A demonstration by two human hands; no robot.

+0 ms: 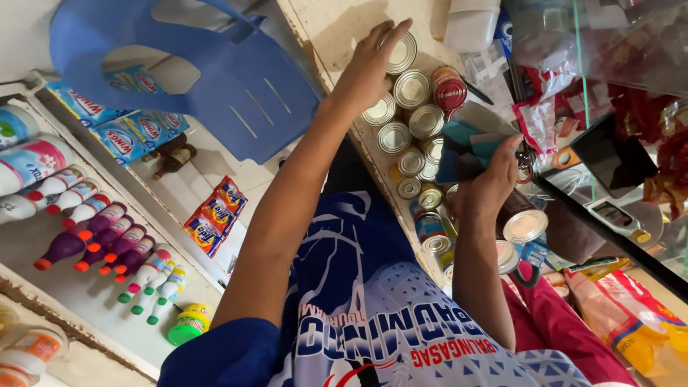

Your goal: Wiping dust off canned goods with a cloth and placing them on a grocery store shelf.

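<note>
Evidently we are reaching our left hand (pixel 369 68) to the far end of the desk (pixel 337 29), fingers spread flat on a silver-topped can (pixel 401 53) in the row of tins. Our right hand (pixel 487 188) is gripping teal cloth (pixel 466 147) nearer us, fingers closed, perhaps for wiping.

Your left hand (pixel 369 68) touches shiny metal tins (pixel 412 88) with smooth ribbed lids. Your right hand (pixel 487 188) holds a matt teal cloth (pixel 466 140). The wooden shelf (pixel 337 29) looks rough and worn; the blue plastic chair (pixel 236 86) is smooth.
</note>
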